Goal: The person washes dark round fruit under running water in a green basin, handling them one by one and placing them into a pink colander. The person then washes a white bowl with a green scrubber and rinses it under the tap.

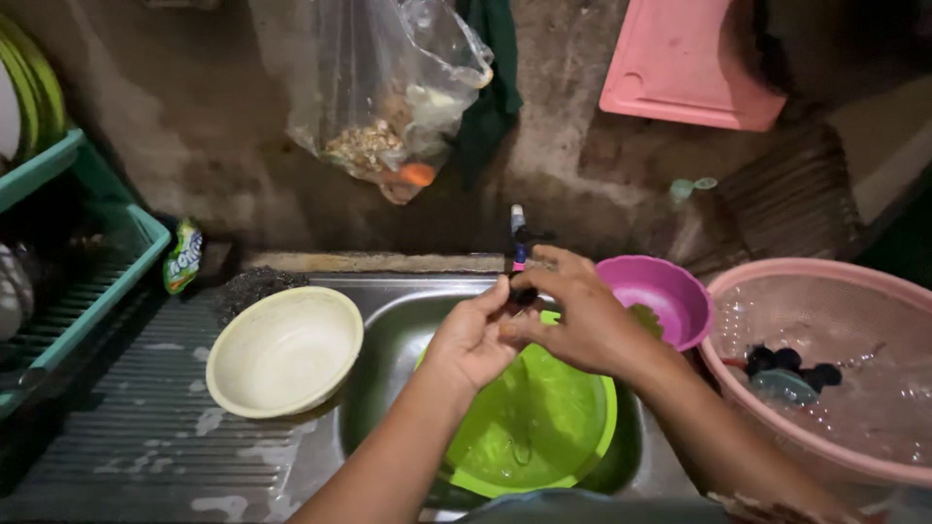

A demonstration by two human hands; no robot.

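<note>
Directly under both hands, a lime-green bowl (534, 417) sits in the steel sink (388, 330), holding a little water and filling most of the basin, so little room is left around its rim. The left hand (473, 340) is half open, fingers curled toward the right hand (582, 315), whose fingertips pinch a small dark thing (524, 294) too small to identify. Left of the hands a cream bowl (284, 351) rests on the ribbed drainboard. Right of them stand a magenta bowl (658, 294) and a pink basin (825, 369) of water. Beyond, a tap (518, 238) pokes from the wall.
</note>
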